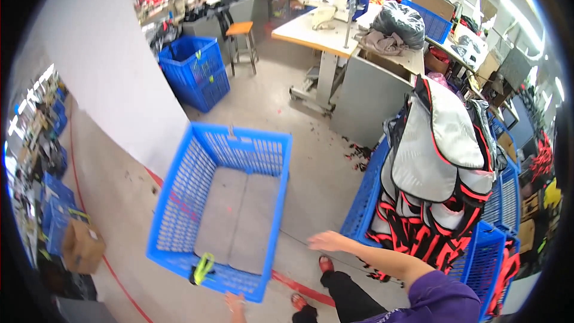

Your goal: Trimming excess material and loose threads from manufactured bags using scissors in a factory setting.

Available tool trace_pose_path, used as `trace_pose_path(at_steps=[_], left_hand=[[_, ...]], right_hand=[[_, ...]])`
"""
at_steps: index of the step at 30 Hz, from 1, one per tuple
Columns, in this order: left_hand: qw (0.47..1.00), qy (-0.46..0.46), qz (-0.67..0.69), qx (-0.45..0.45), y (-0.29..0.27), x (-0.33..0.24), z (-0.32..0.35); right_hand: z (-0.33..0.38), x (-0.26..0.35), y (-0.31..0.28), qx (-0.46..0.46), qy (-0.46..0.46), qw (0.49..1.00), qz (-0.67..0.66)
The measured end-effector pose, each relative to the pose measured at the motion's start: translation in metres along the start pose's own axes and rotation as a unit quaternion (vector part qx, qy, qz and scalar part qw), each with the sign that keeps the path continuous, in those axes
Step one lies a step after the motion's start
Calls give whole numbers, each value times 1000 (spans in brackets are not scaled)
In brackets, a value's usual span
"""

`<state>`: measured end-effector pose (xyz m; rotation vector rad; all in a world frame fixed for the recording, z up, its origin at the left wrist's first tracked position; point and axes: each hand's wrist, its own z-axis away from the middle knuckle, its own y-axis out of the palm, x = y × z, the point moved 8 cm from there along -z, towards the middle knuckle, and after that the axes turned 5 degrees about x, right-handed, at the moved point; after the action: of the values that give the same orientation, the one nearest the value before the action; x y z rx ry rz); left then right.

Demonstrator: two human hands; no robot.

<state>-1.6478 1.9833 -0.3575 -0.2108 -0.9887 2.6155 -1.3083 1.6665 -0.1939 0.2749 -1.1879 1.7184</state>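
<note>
A large blue plastic basket (280, 215) with slatted walls stands in front of me. Flat grey panels (230, 221) with a seam between them show at its bottom. A yellow-green strap (204, 268) is looped on its near wall. My left hand (235, 305) is at the basket's near edge, fingers apart; whether it touches the rim I cannot tell. To the right of the basket, my right hand (332, 241) is stretched out flat above the floor and holds nothing. Beside my right arm, grey, black and red-edged fabric pieces (424, 161) are heaped over a blue crate (363, 203).
Stacked blue crates (194, 75) stand by a white pillar (101, 54), near a wooden-topped stool (241, 29). Farther off is a sewing machine table (311, 33). More blue crates (487, 257) line the right side. Fabric scraps (359, 154) lie on the floor.
</note>
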Motion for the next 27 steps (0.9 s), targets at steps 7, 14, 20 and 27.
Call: trace_pose_path(at_steps=[7,14,20,27], left_hand=[[981,179,80,11,-84,-220,-22],[979,120,160,38,-235,-447,-25],[834,-113,350,411,-162,-489,-91],[895,132,-6,425,-158,-632,-182]], right_hand=[[211,-185,-139,-49,281,959,7],[101,-253,-309,18,302,953,-16],[40,-255,-514,-236,193,948,-91],[2,-316,-568,-173,315,933,-33]])
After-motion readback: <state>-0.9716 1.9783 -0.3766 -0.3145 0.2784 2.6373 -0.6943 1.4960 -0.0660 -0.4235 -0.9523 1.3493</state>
